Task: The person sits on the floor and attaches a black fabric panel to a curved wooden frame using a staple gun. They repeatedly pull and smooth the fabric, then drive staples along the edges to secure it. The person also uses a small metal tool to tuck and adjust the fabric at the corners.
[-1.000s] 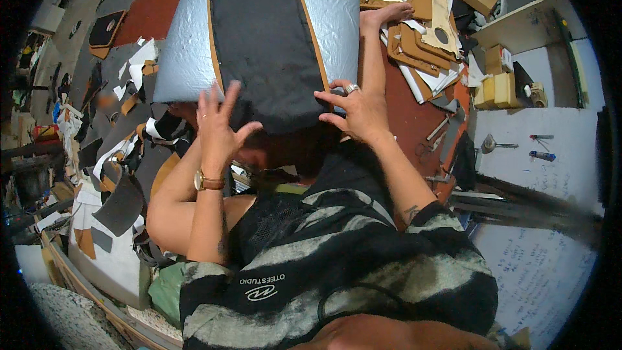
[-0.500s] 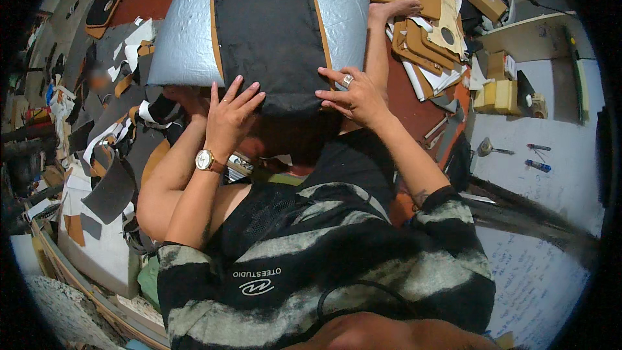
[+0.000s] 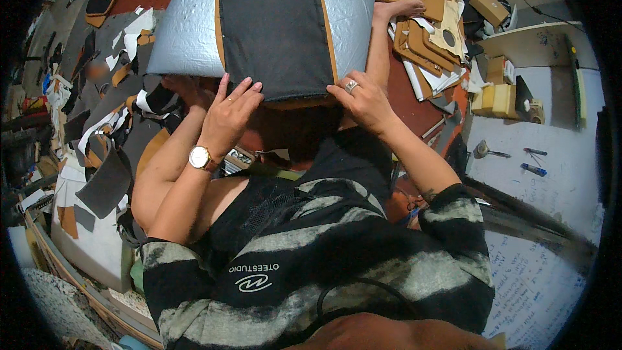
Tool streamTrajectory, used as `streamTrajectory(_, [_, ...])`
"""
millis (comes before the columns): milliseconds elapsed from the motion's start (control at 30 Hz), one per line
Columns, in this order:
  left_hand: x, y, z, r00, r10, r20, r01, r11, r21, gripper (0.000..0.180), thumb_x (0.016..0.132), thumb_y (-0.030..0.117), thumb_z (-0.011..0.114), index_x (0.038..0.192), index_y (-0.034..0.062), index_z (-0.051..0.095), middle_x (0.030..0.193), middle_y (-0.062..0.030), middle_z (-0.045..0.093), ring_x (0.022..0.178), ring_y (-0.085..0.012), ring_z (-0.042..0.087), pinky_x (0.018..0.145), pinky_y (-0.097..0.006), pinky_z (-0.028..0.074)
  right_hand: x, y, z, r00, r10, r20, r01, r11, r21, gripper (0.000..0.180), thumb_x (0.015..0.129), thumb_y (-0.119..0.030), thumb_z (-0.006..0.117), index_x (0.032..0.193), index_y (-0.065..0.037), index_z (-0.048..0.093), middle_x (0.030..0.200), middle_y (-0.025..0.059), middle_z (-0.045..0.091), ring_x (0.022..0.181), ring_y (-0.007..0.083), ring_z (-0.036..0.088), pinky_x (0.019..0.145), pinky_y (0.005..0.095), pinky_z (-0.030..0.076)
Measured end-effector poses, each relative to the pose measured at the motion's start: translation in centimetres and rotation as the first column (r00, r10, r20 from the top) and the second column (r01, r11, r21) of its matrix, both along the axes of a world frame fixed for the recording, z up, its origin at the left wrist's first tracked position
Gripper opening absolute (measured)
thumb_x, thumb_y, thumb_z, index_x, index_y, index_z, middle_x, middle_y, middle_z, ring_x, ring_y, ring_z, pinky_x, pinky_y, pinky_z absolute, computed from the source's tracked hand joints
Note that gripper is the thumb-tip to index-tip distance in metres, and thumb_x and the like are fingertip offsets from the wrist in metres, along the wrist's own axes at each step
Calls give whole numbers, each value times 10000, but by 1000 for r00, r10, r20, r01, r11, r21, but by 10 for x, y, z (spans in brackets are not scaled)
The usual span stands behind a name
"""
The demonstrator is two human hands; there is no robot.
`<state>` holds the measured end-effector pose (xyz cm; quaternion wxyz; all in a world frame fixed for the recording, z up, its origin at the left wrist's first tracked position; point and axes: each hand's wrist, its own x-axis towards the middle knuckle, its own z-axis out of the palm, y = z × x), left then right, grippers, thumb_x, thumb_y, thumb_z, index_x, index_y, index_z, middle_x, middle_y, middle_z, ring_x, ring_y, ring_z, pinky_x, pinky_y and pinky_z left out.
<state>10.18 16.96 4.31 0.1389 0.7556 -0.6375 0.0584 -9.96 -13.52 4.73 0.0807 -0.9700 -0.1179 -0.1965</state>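
Head view: atop the silver cushion (image 3: 184, 35), the black cloth (image 3: 275, 32) now shows brown under its near edge, the right hand (image 3: 366, 102) newly pinching and so steadying its corner, the left hand (image 3: 227, 116) loosely spread.

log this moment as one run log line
brown-edged black panel: across silver-covered block | left hand: at panel's near left corner | right hand: at panel's near right corner

At right, a blue marker (image 3: 533, 170) lies near a dark pen (image 3: 536, 151) and a yellow block (image 3: 494, 104).
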Motion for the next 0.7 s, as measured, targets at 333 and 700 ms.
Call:
streamTrajectory(333, [-10,4,-7,994,-23,104,17,999,52,460,961,90,601,1417,57,647,1500,-103,641,1466,-293,546,1288,-638,276,-12,8,-11,999,-19,38,23,995,-97,419,836,-160,638,1223,-52,754,1180,100,706,1086,311,659,942,439,557])
streamTrajectory(700, [-7,3,-17,997,-19,80,25,997,-70,465,947,72,642,1409,95,676,1483,-81,668,1436,-271,588,1270,-613,331,-12,15,3,995,-88,52,93,991,-100,359,839,-160,659,1173,-116,783,1196,38,736,1054,278,657,877,414,550])
